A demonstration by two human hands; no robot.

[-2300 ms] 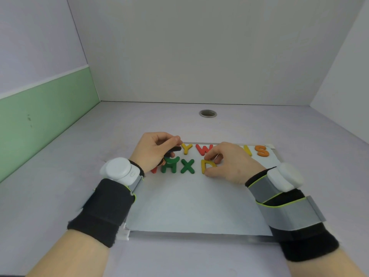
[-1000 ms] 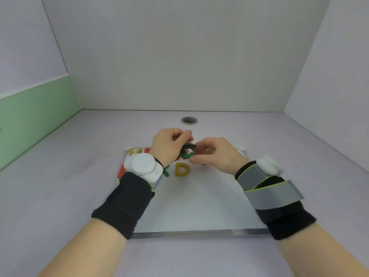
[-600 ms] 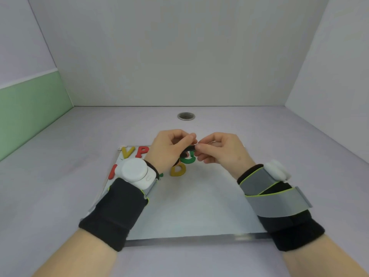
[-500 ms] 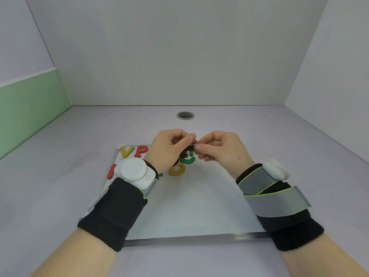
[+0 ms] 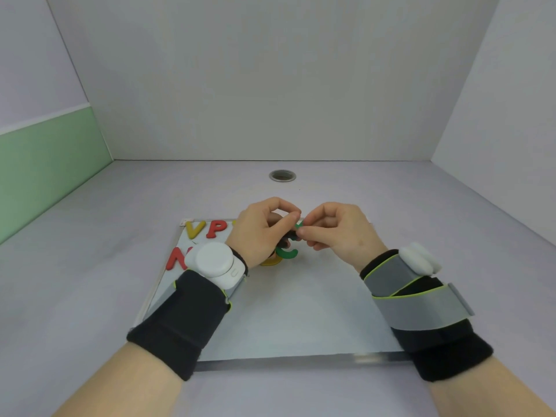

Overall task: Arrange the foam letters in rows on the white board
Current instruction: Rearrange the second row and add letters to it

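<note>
A white board lies flat on the grey table. Its top row shows a yellow V and a red P; a red letter starts the second row. Further letters are hidden behind my hands. My left hand and my right hand meet above the board's far middle and both pinch a green foam letter, with a dark piece below it in my left fingers. A green curved letter lies under the hands, beside a yellow letter, half hidden by my left wrist.
A round metal hole sits in the table beyond the board. Grey walls close in the back and right; a green panel runs along the left. The near half of the board is bare.
My hands left the letter rows and came together above the board, pinching a green letter between them. The view swung right, so the board's left letters now show.
</note>
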